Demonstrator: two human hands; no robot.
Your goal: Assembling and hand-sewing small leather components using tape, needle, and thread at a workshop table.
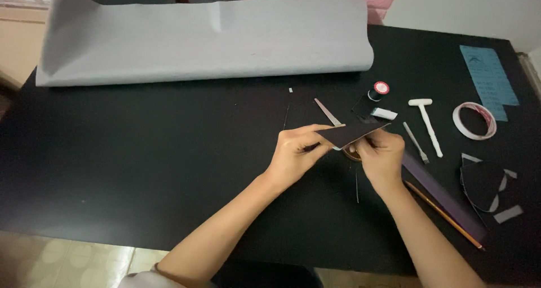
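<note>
Both hands, left hand [294,150] and right hand [383,153], pinch a dark leather piece [352,133] above the table [141,164]; mid-handling, next move needs a steady grip

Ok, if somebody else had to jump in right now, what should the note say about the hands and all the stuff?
Left hand: grip shut on the dark triangular piece, held above the black table.
Right hand: pinching the same piece from its other side.
Nearby: thread spool, white T-shaped tool, pronged tool, tape roll, pencil, cut dark pieces, grey sheet rolled at the back.
Done: pieces already cut out.
Left: cannot tell; no stitching is visible on the held piece.
</note>
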